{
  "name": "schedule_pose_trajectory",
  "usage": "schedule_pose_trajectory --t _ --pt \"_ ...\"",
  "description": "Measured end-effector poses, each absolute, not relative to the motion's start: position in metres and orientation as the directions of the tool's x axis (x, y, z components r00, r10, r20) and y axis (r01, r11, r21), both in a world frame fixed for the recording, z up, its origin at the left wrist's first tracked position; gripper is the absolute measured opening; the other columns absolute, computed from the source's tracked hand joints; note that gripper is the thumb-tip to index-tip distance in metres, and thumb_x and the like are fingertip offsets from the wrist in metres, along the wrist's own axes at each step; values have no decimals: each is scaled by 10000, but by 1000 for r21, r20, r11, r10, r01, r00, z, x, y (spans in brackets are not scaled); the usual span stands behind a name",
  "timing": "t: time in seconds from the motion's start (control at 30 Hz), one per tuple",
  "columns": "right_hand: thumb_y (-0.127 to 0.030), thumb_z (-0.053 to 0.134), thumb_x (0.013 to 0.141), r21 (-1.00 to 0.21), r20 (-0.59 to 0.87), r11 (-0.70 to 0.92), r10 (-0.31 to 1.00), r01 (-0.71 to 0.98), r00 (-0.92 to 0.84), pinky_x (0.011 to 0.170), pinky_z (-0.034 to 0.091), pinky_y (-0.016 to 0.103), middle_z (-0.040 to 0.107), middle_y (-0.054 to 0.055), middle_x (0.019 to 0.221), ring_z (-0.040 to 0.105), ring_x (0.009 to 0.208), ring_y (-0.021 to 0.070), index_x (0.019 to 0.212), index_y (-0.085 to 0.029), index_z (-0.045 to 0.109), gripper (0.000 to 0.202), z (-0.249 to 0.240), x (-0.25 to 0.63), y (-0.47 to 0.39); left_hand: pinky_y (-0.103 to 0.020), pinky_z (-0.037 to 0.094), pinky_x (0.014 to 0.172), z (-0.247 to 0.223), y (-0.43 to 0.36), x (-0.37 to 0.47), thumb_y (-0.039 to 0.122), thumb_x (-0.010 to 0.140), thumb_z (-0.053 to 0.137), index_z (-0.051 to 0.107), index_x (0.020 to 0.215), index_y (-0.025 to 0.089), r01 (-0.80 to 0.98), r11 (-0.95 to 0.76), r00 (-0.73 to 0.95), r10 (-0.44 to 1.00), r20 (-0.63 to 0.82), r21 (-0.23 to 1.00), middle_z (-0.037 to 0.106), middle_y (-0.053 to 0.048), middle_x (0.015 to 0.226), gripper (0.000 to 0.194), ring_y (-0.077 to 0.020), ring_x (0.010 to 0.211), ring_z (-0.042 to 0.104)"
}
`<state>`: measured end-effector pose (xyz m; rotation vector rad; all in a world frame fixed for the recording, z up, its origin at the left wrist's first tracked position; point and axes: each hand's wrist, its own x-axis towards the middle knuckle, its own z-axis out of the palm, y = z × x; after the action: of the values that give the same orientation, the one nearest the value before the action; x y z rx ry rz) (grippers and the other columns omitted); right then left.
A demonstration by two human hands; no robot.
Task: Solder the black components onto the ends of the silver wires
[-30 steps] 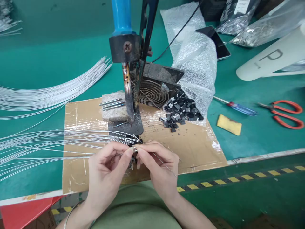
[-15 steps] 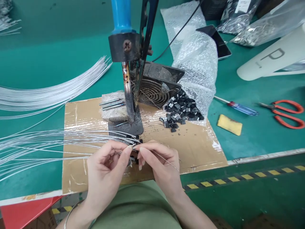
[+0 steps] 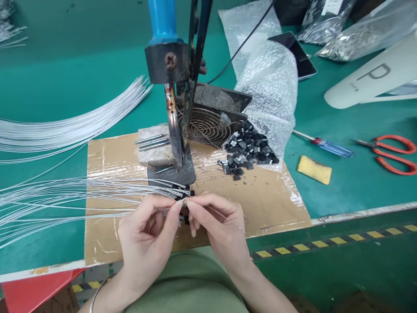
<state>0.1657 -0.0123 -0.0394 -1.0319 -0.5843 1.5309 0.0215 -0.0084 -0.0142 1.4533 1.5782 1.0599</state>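
My left hand (image 3: 148, 237) pinches something too small to make out between thumb and forefinger, low in the middle of the view. Its fingertips meet those of my right hand (image 3: 221, 228), which pinches a thin wire (image 3: 224, 216) that trails to the right across the fingers. Behind and beside the fingertips lie white wires (image 3: 120, 191) with black ends (image 3: 187, 191), partly hidden by my hands. A brown cardboard sheet (image 3: 260, 200) lies beneath. Just beyond my hands hangs the metal tip (image 3: 176, 143) of a blue-handled soldering iron (image 3: 162, 21).
Small black connectors (image 3: 249, 145) are heaped by bubble wrap (image 3: 273, 82) and a fan (image 3: 208, 124). To the right lie a screwdriver (image 3: 335, 148), a yellow sponge (image 3: 314, 170) and red-handled pliers (image 3: 395, 152). More white wires (image 3: 65, 132) lie at left.
Both hands stay together with almost the same pinch. The lower fingers of my right hand have shifted slightly, and more black ends show behind the fingertips. The view has moved a little.
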Motion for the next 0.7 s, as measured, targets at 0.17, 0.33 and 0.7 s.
schedule_pose_trajectory --t 0.17,0.33,0.7 --pt "-294 849 871 -805 -324 -262 946 -532 26 451 523 223 728 -2 659 586 491 104 851 -239 869 62 -41 166 -13 -210 463 574 -16 -10 20 184 940 750 751 885 221 420 -11 -59 997 39 907 712 6 739 66 -107 636 596" --pt "-313 862 866 -774 -344 -295 939 -560 -19 468 506 219 707 -15 616 587 492 101 849 -245 866 71 -42 167 -13 -220 470 574 -16 -11 19 186 936 756 754 892 226 420 -13 -52 998 39 908 704 5 728 60 -115 631 599" --pt "-325 901 804 -722 -411 -436 895 -537 -175 444 472 215 698 -24 590 576 467 98 772 -228 853 112 -38 185 -3 -232 397 508 -7 -6 11 204 942 743 756 859 225 471 -11 45 999 -11 882 679 7 700 86 -109 574 544"
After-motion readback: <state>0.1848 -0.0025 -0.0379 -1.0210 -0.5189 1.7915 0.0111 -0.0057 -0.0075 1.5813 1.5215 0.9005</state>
